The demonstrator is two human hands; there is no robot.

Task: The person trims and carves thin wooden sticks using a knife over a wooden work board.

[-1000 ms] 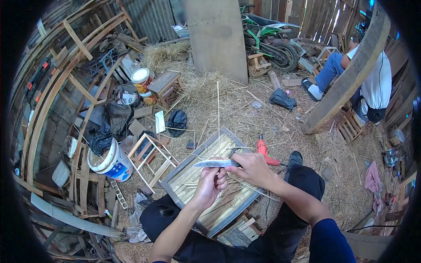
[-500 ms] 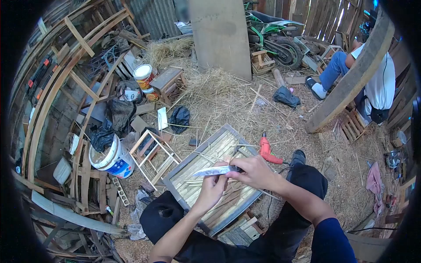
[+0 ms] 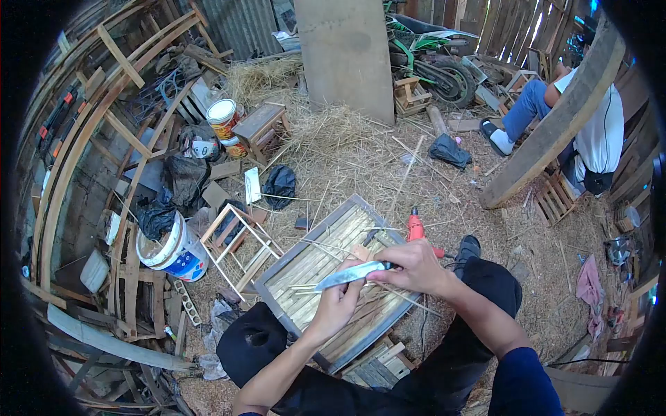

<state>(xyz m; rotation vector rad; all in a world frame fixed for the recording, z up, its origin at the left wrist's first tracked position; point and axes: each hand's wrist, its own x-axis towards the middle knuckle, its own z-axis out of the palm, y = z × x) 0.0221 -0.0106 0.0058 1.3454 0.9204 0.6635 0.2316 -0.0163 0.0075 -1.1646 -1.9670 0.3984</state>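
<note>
My right hand (image 3: 413, 267) grips the dark handle of a knife (image 3: 347, 276), its blade pointing left with the tip a little lower. My left hand (image 3: 338, 301) is closed just under the blade. Whatever its fingers pinch is small and hidden behind the knife and fingers. Below both hands lies a grey-framed slatted panel (image 3: 306, 240), tilted across my lap area. Thin pale sticks (image 3: 303, 287) are strewn over its slats. A dark metal tool (image 3: 374, 233) rests near the panel's far right edge.
Right of the panel lies a red power drill (image 3: 416, 226). A small wooden frame (image 3: 244, 243) and white bucket (image 3: 182, 253) stand left. Straw covers the floor. Farther off are a wooden stool (image 3: 260, 125), a motorbike (image 3: 433, 66) and a seated person (image 3: 600, 128) behind a curved post (image 3: 555, 139).
The knife blade has swung so its tip points lower left and more of its flat side shows. My right hand has moved slightly right. The view has shifted slightly.
</note>
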